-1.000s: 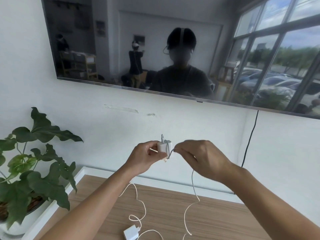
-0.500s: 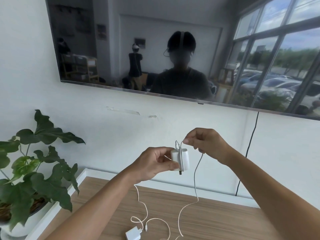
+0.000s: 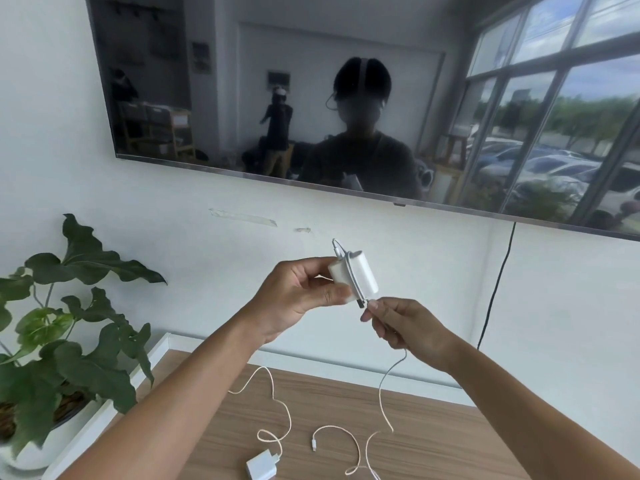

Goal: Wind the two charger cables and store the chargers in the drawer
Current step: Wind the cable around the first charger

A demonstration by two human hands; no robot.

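White wall, a dark wall-mounted screen and a wood-topped desk frame what we list below.

Item one, left hand: our grip is closed on the first charger, thumb on the near face, fingers behind, holding it up in the air well above the desk. We judge the block light, hard and smooth, so a side pinch that leaves its middle bare for the turns suits it best.

Item two, right hand: our grip here is a closed pinch of fingertips on the first cable, just below the charger's lower end. A few turns already sit around the block, and a plug end sticks up above it. We judge the cord thin, limp and a little springy; turns may slip off the smooth corners unless we keep tension, and the joint at the plug dislikes sharp bends. Holding close to the block gives us the most control.

Item three, slack: the cable's remainder hangs down to the desk and ends in a loose loop with its free connector lying flat.

Item four, second charger: it rests on the desk near the front edge, its cable trailing unwound beside it.

Item five, potted plant: stands at the desk's left end, apart from the work.

No drawer is in view.
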